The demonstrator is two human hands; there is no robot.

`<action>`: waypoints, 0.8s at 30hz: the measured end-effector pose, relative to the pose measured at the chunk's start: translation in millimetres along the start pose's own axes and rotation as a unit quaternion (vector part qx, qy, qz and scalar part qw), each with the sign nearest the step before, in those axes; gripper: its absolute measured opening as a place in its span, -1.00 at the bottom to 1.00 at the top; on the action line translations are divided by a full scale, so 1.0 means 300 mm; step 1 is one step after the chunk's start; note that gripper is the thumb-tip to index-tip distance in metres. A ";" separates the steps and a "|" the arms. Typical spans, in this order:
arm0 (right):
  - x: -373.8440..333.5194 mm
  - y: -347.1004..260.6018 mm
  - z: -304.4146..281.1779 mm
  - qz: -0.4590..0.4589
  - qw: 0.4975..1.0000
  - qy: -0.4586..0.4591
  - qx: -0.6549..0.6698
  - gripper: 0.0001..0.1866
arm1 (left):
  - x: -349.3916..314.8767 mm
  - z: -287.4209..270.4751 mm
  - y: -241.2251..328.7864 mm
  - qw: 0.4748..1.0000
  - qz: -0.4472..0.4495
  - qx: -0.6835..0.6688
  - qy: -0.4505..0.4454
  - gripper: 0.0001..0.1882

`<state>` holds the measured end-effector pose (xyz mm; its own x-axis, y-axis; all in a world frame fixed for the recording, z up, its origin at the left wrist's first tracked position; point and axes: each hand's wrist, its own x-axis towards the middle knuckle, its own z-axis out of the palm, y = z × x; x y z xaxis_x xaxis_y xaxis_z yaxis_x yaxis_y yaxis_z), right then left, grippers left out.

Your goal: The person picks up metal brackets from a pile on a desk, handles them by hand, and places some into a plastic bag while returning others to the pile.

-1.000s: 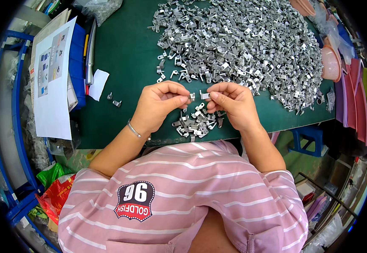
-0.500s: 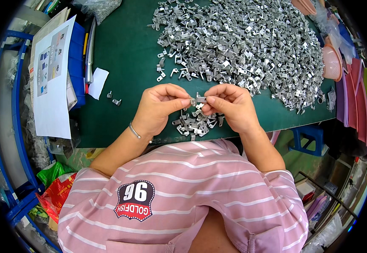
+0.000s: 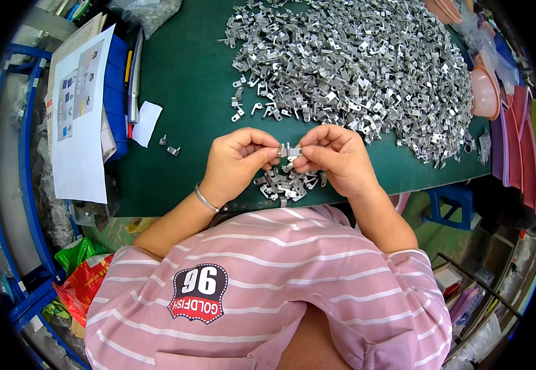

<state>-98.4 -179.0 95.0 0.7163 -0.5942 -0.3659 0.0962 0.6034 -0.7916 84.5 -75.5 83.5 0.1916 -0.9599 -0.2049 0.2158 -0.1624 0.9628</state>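
Above the table's near edge, my left hand (image 3: 238, 163) and my right hand (image 3: 339, 159) face each other with thumbs and fingers pinched. Between the fingertips are small silvery metal brackets (image 3: 290, 152), the left hand gripping one end and the right hand the other. They touch in the middle; whether they are joined cannot be made out. Just below my fingers lies a small pile of similar brackets (image 3: 286, 185). Farther off, a large heap of bent metal brackets with holes (image 3: 354, 68) covers the back and right of the green table (image 3: 184, 74).
Two loose brackets (image 3: 173, 150) lie left of my hands, near a white paper scrap (image 3: 147, 123). A blue bin (image 3: 117, 92) with a printed sheet (image 3: 80, 117) stands at the left. Pink baskets (image 3: 485, 92) are on the right; a blue stool (image 3: 450, 206) stands below the table.
My hands have shifted only slightly. The metal brackets between my fingertips now sit more in line and closer together, and the left wrist has turned a little.
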 end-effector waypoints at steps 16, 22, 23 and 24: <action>0.005 0.009 0.009 -0.042 0.996 0.031 -0.072 -0.91 | -0.018 -0.010 0.019 0.975 -0.082 -0.205 -0.003 -0.67; -0.012 0.034 0.008 -0.139 0.929 0.004 -0.343 -0.92 | -0.019 -0.020 0.009 0.984 -0.059 -0.165 0.036 -0.59; -0.014 0.015 0.023 -0.165 0.905 -0.027 -0.391 -0.92 | -0.020 -0.020 0.010 0.984 -0.053 -0.168 0.037 -0.60; -0.012 0.004 0.035 -0.192 0.877 -0.059 -0.437 -0.92 | -0.022 -0.020 0.012 0.984 -0.047 -0.170 0.037 -0.60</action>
<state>-93.5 -170.5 100.5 0.8181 -0.5747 0.0214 -0.1837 -0.2963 -0.9372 89.7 -68.3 87.2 0.2225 -0.9230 -0.3140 0.5414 -0.1508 0.8271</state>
